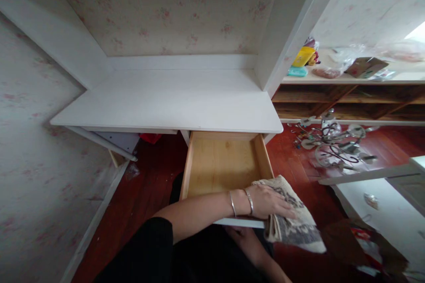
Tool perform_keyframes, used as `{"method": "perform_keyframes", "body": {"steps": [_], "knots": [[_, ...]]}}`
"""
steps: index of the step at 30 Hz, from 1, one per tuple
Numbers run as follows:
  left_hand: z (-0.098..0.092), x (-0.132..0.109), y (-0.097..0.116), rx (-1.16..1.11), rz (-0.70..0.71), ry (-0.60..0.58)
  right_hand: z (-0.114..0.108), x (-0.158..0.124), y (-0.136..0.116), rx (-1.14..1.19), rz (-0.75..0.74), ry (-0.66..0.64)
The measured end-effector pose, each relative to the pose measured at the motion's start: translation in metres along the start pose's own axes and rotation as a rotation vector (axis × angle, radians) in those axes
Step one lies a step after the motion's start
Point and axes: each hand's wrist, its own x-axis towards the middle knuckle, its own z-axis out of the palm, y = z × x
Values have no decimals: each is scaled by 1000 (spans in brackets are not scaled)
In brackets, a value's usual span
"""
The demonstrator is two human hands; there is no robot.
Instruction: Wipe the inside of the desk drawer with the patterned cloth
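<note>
My left hand (270, 201), with two silver bangles at the wrist, reaches across the pulled-out wooden drawer (219, 159). It grips a beige and grey patterned cloth (300, 219) at the drawer's front right corner, where the cloth drapes over the edge and hangs outside. My right hand (247, 241) is below the drawer's white front (242, 222), close to my lap. The drawer front hides its fingers, so I cannot see what they touch. Bare light wood shows inside the drawer, which belongs to a white desk (186, 97).
On the red wooden floor to the right lies a metal chandelier (335, 141). A white cabinet (381, 208) and an open brown bag (368, 247) are nearer me. Bags and a cardboard box (367, 67) rest on a low shelf unit (348, 97). Flowered wallpaper (36, 141) borders the left.
</note>
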Motion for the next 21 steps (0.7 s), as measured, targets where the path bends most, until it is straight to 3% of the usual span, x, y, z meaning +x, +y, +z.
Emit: {"method": "perform_keyframes", "body": {"steps": [3,7,14,18,21], "knots": [[17,8,-24,151,32,70,0,-4,-4,-15,25,-17],[21,9,-64,281,11,130,0,-7,-1,-76,37,-17],[8,5,-144,297,-350,93,1,-4,12,-101,45,-32],[0,18,-166,226,-427,43,1,-2,12,-67,69,-42],[-4,26,-166,162,-437,3,-1,-3,9,-2,75,-40]]}}
